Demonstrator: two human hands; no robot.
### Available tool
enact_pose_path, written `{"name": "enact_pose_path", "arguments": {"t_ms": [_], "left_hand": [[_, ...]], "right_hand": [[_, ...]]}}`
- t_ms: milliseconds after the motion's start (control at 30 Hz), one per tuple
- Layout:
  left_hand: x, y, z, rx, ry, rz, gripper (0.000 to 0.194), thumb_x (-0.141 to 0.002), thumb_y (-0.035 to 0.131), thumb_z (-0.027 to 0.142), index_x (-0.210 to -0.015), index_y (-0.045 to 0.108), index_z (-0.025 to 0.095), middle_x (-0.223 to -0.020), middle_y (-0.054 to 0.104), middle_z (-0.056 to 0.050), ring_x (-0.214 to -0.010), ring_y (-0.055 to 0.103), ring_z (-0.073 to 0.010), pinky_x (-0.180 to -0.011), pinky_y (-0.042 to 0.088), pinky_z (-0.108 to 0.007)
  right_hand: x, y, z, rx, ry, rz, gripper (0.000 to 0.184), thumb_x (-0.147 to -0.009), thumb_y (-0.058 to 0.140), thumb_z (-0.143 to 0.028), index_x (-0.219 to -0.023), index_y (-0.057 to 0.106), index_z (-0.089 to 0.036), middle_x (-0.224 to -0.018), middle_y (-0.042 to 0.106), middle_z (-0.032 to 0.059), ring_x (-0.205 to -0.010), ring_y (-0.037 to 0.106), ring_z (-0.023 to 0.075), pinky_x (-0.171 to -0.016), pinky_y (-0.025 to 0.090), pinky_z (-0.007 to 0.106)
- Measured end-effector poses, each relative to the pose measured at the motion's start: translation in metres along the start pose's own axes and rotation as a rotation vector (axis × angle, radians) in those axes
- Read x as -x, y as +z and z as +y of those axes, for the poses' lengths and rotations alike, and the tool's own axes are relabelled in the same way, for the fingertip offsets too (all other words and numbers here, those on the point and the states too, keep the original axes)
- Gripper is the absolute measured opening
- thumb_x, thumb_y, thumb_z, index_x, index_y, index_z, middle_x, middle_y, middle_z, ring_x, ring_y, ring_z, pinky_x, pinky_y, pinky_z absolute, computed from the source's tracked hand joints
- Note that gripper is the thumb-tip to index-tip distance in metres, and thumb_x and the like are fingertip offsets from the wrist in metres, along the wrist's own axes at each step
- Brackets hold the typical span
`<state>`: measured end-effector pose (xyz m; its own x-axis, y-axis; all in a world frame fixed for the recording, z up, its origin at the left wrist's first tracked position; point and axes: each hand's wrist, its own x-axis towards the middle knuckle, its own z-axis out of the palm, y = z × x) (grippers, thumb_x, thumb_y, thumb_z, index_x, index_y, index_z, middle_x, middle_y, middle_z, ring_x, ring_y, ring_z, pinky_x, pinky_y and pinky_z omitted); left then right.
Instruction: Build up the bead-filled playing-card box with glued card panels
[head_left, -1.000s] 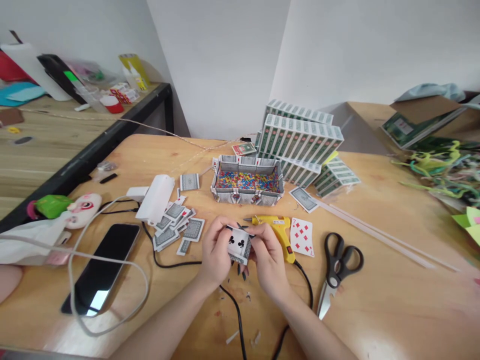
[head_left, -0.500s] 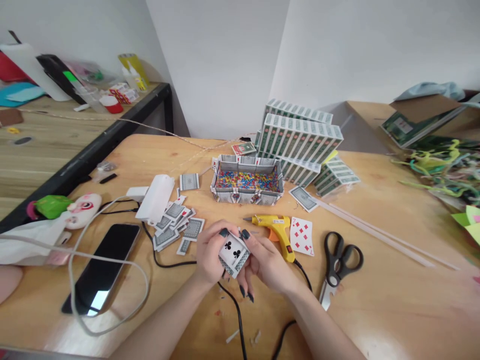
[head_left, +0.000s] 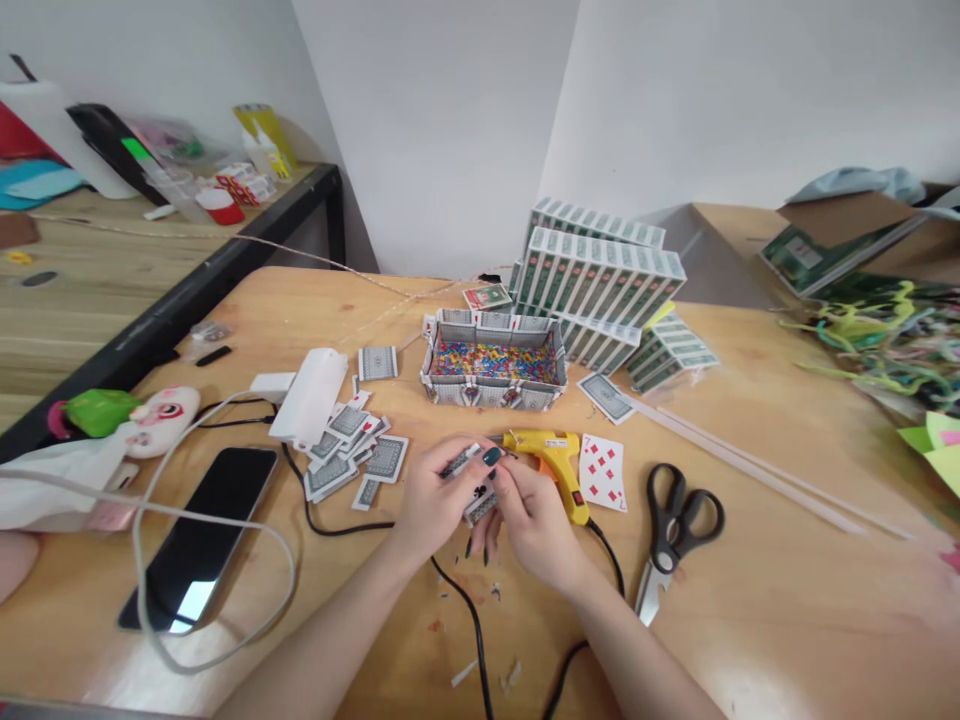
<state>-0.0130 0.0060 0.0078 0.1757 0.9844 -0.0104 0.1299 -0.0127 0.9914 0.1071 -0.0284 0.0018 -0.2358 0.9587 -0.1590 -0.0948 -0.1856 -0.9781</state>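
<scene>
Between my hands is a small folded playing-card piece [head_left: 480, 508], with a black club and patterned grey back showing. My left hand [head_left: 435, 500] grips it from the left, thumb across its face. On the other side my right hand [head_left: 534, 510] pinches it, some fingers curled beneath. Part of the piece is hidden by my fingers. A yellow glue gun [head_left: 556, 462] lies just beyond my right hand, beside a seven of diamonds [head_left: 602, 472]. Farther back stands an open box made of cards [head_left: 491, 393], holding multicoloured bits.
Loose cards [head_left: 346, 450] lie to the left, near a phone [head_left: 206, 535] and looping white cable. Black scissors [head_left: 675, 530] and clear glue sticks [head_left: 757, 468] are on the right. Stacked card packs [head_left: 600, 275] stand behind. The glue gun's black cord crosses the front.
My left thumb has moved over the card piece's face, covering much of it. The piece has turned and shifted slightly right in my hands. The things on the table stay put.
</scene>
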Motion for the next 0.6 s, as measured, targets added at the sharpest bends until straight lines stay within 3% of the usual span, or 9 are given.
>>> {"name": "enact_pose_path", "arguments": {"t_ms": [200, 467, 600], "left_hand": [[0.0031, 0.0038, 0.0017, -0.031, 0.015, 0.034, 0.027, -0.084, 0.052, 0.036, -0.080, 0.070, 0.016, -0.077, 0.071, -0.005, -0.070, 0.064, -0.0163, -0.064, 0.050, -0.023], [0.0072, 0.0040, -0.0026, -0.258, 0.267, 0.080, 0.025, -0.087, 0.048, 0.026, -0.084, 0.071, 0.018, -0.084, 0.072, -0.007, -0.077, 0.066, -0.0166, -0.069, 0.049, -0.024], [0.0095, 0.0065, -0.0022, -0.301, 0.328, 0.116, 0.022, -0.086, 0.049, 0.022, -0.082, 0.071, 0.018, -0.080, 0.072, -0.006, -0.073, 0.066, -0.0152, -0.066, 0.048, -0.022]], "right_hand": [[-0.0012, -0.0003, 0.0060, 0.023, -0.004, 0.071, 0.040, -0.087, 0.041, -0.054, -0.091, 0.058, -0.019, -0.047, 0.040, -0.0080, -0.029, 0.046, 0.0095, -0.029, 0.034, 0.020], [-0.0020, 0.0004, -0.0004, 0.010, 0.034, 0.092, 0.043, -0.087, 0.041, -0.054, -0.078, 0.058, -0.016, -0.043, 0.042, -0.0075, -0.029, 0.040, 0.0053, -0.029, 0.029, 0.015], [0.0000, 0.0036, -0.0001, 0.011, 0.044, 0.139, 0.041, -0.088, 0.041, -0.050, -0.071, 0.056, -0.015, -0.045, 0.040, -0.0078, -0.029, 0.038, 0.0040, -0.028, 0.028, 0.014]]}}
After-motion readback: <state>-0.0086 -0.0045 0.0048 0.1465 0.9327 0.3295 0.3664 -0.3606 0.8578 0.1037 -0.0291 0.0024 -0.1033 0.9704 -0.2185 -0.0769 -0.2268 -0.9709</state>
